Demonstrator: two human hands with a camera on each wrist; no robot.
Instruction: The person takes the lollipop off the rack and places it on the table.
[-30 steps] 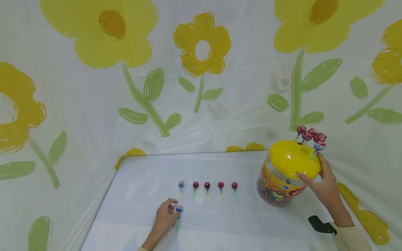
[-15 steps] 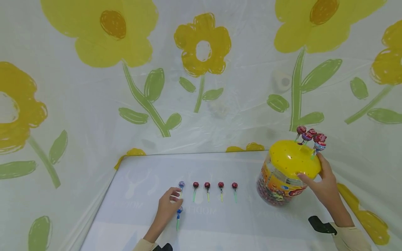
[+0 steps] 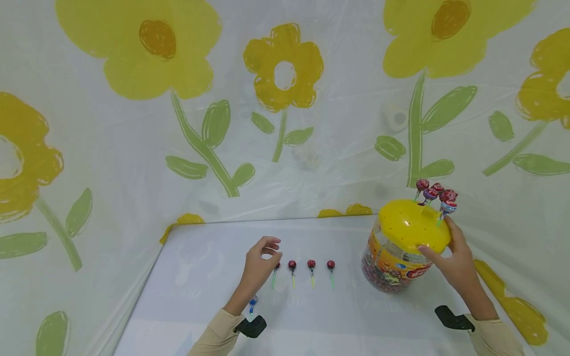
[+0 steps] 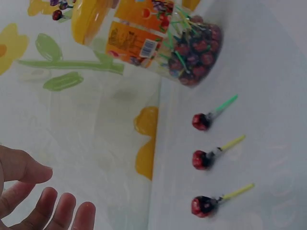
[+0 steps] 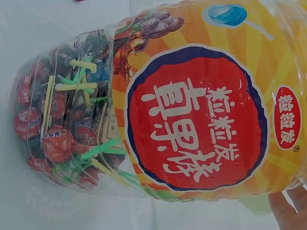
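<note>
My right hand (image 3: 458,264) grips the yellow lid (image 3: 411,225) of a large clear candy jar (image 3: 385,267) at the right of the table. Several wrapped lollipops (image 3: 447,196) stand up from the lid. My left hand (image 3: 258,267) hovers over the left end of a row of red lollipops (image 3: 311,264), fingers loosely bent and spread. In the left wrist view nothing shows between its thumb (image 4: 29,166) and fingers. Below that forearm lies a blue lollipop (image 3: 253,301), partly covered by the wrist. The row's purple lollipop is hidden behind the left hand.
A white tabletop (image 3: 187,277) carries everything. Behind it hangs a white sheet (image 3: 347,163) printed with yellow flowers, meeting the table's back edge. Loose lollipops (image 5: 57,143) fill the lower part of the jar. Dark straps sit at both sleeves.
My left hand has left the blue lollipop and moved up and right, over the row's left end. The right hand keeps its grip on the jar's lid. The view has shifted slightly.
</note>
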